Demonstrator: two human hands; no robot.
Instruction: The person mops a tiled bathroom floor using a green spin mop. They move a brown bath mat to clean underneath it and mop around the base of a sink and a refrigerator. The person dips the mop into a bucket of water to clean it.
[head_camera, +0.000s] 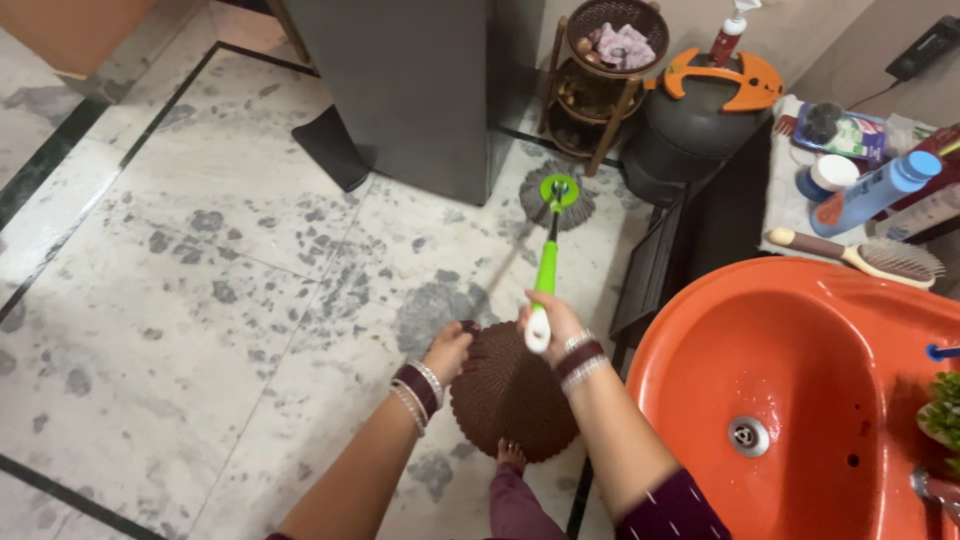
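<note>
- The view looks straight down from the person's head at a pale marble floor (200, 260) with grey mottling and dark inlay lines.
- The right hand (553, 322) is wrapped around the white grip of a spin mop handle (545, 275), fingers curled fully closed on it; the green and white shaft slants away from the body so the mop head can reach forward.
- The mop head (557, 196), a grey stringy disc with a green hub, lies flat on the floor just in front of a dark grey cabinet (410, 90), close to its corner.
- The left hand (450, 350) rests at the edge of a round brown woven mat (512, 392); its fingers appear pinched on the rim, though the grip is partly hidden, so the hold is likely rather than certain. The mat's near edge seems raised off the floor, as if to keep it clear of the mop.
- A bare foot (511, 456) shows at the mat's near edge, touching it.
- Both wrists wear bangles, and dark maroon sleeves enter from the bottom.
- To the right sits an orange wash basin (700, 340) with a metal drain, its bowl wet.
- Beyond the basin, a cloth-covered surface (785, 200) carries a hairbrush (860, 255), a blue bottle (880, 190) lying on its side, and small jars.
- Behind the mop head stand a wooden tiered basket rack (600, 80) and a dark grey bucket (690, 125) with an orange wringer top.
</note>
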